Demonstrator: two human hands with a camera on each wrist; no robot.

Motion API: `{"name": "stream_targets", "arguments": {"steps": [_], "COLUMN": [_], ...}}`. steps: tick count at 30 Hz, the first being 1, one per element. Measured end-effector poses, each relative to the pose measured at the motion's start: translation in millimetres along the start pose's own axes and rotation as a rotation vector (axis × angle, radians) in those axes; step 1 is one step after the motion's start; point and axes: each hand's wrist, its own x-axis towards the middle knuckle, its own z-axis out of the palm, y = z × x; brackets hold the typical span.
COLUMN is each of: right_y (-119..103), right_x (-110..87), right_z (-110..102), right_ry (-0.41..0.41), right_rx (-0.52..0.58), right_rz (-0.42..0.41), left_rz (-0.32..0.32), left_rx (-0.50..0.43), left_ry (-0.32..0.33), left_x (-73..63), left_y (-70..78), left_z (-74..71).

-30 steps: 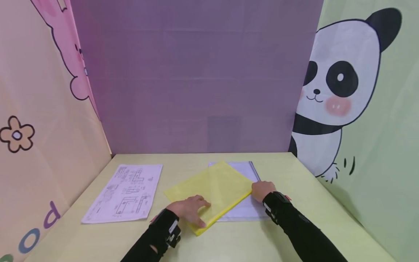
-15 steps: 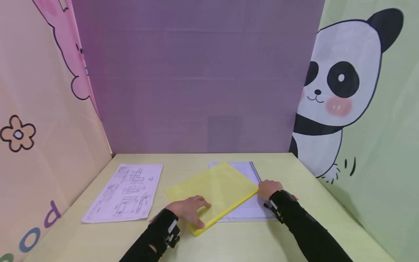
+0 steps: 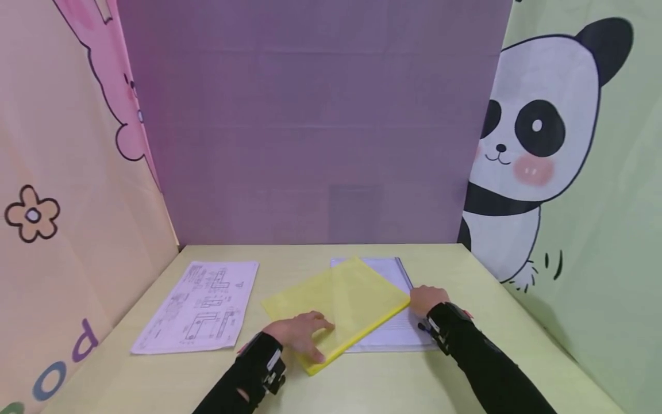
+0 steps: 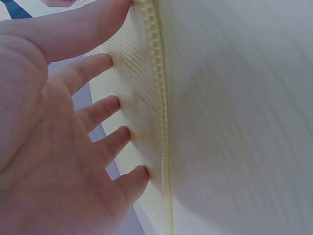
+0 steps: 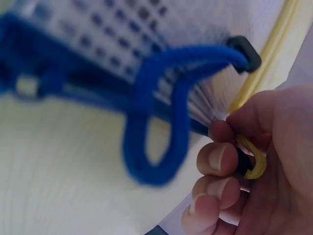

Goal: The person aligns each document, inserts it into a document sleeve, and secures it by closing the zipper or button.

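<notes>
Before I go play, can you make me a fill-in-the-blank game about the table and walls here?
1. The left hand touches a ____ mesh pouch.
2. In the head view, the printed sheet lies to the ____ of that pouch.
3. In the right wrist view, the big cord loop beside the right hand is coloured ____.
4. The animal pictured on the green wall is a ____.

Missing words: yellow; left; blue; panda.

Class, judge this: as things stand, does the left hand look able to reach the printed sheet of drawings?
Probably yes: the printed sheet lies uncovered left of the left hand, with nothing visible standing between them, though the hand would first have to leave the yellow pouch it touches.
</notes>
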Motion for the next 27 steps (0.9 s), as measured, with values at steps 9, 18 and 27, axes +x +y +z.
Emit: {"name": "stream_targets", "arguments": {"steps": [9,18,27], "right_y": [-13,-65,-140], "right_x": [-1.9,-11.2,-46.1], "right_z": [-8,-24,-23], "right_ry": [0.056,0.156,0.027], "right_rx": [-0.043,-0.011,0.209], "right_rz": [0.032,-0.004,-0.163], "left_rz": [0.008,-0.018,-0.047], "left_rx": [0.021,0.026,0.010], "left_ry": [-0.001,-0.006,-0.009], "left_x": [1.9,2.3,3.3], "left_y": [-2.0,-1.6,0.4], "left_z": [2.6,-0.8,-0.5]}}
